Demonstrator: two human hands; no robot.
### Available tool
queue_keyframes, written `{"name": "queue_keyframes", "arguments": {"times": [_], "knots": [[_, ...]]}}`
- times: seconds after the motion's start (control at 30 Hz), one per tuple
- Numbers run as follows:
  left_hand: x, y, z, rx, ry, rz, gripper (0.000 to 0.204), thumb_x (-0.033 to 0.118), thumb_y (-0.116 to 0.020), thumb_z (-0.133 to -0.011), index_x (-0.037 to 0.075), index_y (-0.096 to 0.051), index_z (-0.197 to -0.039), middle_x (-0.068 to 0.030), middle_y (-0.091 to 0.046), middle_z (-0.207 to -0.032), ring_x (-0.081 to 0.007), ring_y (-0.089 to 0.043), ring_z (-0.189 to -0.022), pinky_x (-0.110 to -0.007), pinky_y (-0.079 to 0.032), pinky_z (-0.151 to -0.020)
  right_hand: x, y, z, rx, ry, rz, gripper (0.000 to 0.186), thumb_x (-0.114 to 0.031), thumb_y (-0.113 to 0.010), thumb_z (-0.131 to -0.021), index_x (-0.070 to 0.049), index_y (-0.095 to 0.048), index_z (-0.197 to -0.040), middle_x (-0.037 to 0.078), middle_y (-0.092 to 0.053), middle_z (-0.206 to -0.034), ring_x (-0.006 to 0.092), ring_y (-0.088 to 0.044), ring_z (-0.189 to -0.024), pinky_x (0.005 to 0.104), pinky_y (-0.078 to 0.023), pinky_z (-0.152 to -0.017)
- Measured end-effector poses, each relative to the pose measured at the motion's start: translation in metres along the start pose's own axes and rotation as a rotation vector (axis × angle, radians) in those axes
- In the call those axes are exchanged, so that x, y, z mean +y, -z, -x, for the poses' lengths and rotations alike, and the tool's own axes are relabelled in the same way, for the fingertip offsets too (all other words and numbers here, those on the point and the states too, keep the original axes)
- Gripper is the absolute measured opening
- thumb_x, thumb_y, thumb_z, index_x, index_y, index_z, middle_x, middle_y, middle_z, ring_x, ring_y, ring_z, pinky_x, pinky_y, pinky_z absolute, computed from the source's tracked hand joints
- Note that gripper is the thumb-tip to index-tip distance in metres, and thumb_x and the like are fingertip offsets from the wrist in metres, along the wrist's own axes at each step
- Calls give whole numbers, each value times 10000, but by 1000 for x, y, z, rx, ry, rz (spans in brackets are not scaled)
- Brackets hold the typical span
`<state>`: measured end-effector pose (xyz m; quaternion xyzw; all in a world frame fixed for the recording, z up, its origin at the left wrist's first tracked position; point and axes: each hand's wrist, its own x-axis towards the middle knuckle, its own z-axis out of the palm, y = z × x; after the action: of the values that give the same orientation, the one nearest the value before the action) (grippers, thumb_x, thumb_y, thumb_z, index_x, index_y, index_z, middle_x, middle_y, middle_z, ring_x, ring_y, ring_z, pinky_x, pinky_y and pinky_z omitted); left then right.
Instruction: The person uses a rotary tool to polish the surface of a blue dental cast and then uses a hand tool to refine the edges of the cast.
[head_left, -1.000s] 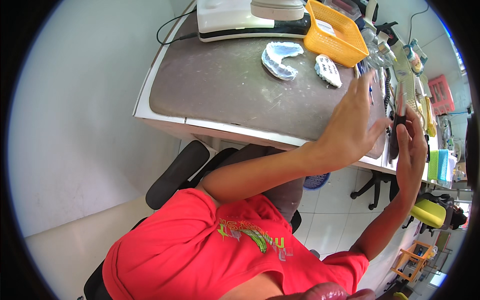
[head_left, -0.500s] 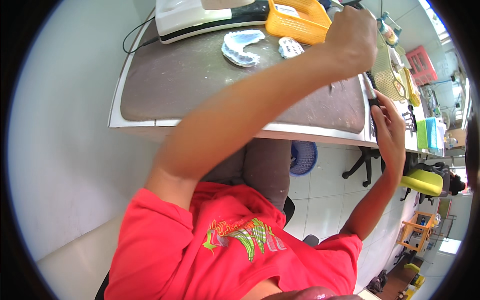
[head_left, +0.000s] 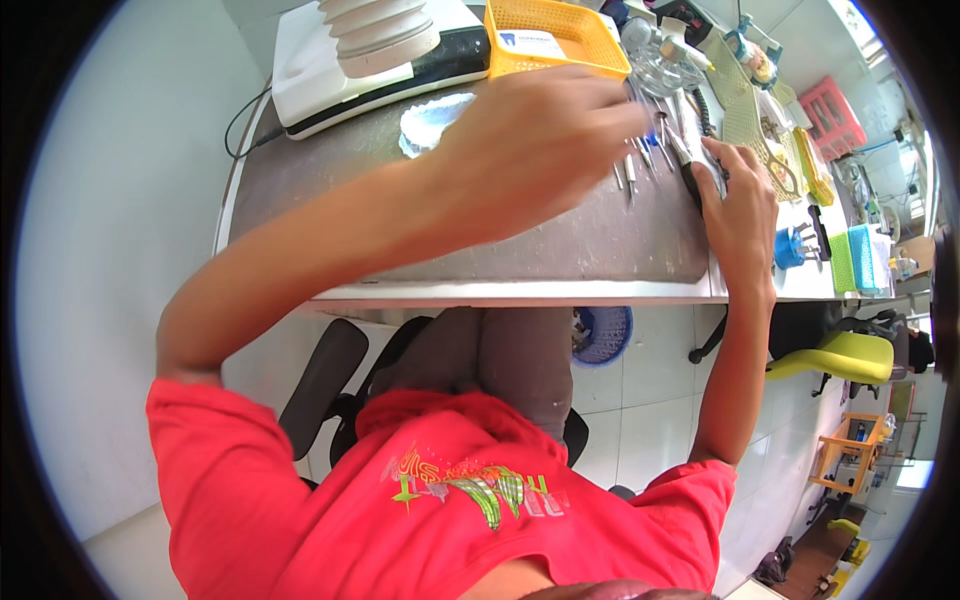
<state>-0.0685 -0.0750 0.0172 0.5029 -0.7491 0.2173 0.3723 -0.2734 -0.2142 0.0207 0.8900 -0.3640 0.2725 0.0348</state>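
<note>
My left hand (head_left: 545, 140), blurred, reaches across the desk mat (head_left: 290, 205) with curled fingers; what they hold, if anything, is hidden. It partly covers a pale blue-white dental cast (head_left: 425, 122). My right hand (head_left: 738, 205) is closed on a slim dark-and-silver handpiece (head_left: 686, 160) at the mat's right side. Several thin metal instruments (head_left: 630, 175) lie between my two hands. The smaller cast is out of sight, likely behind my left hand.
A white machine with a bellows (head_left: 375, 40) and a yellow basket (head_left: 555, 65) stand at the back. Crowded mesh trays (head_left: 750, 110), a blue holder (head_left: 790, 247) and green-blue baskets (head_left: 860, 260) fill the right. A blue bin (head_left: 600, 335) sits below.
My left hand rose toward the back right, then swung left and down over the mat. My right hand stayed on the dark tool. The view has shifted, showing more desk at the right.
</note>
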Motion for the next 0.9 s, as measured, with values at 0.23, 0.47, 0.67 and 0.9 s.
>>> {"name": "queue_keyframes", "arguments": {"times": [0.23,0.47,0.67,0.9], "knots": [[-24,94,80,-203,249,-130,290,17,-684,-792,60,-643,-1076,-104,-661,-1034,-278,-634,-996,-356,-520,-826,-43,-12,-26,-370,48,-287,198,-120,-660,-829,-7,-661,-991,134,-687,-813,289,-667,-771,371,-502,-743],[-52,88,87,-461,220,1,490,149,-699,-817,75,-537,-1273,-97,-481,-1381,-309,-390,-1330,-434,-353,-1077,-49,-11,-30,-313,8,-105,307,-84,-591,-757,7,-638,-1047,138,-655,-829,285,-639,-724,370,-489,-755],[-52,80,79,-516,283,72,372,178,-747,-773,48,-578,-1078,-102,-466,-1383,-335,-426,-1284,-432,-384,-1016,-34,18,-5,-137,-262,-556,147,-62,-623,-824,-12,-557,-945,52,-560,-753,117,-570,-652,264,-473,-637],[-23,72,91,-388,514,251,562,216,-803,-700,66,-511,-1156,-154,-454,-1356,-373,-406,-1258,-423,-369,-1023,-116,-11,62,226,-137,-1105,139,-21,-586,-864,46,-563,-984,121,-623,-827,179,-613,-720,280,-496,-691]]}}
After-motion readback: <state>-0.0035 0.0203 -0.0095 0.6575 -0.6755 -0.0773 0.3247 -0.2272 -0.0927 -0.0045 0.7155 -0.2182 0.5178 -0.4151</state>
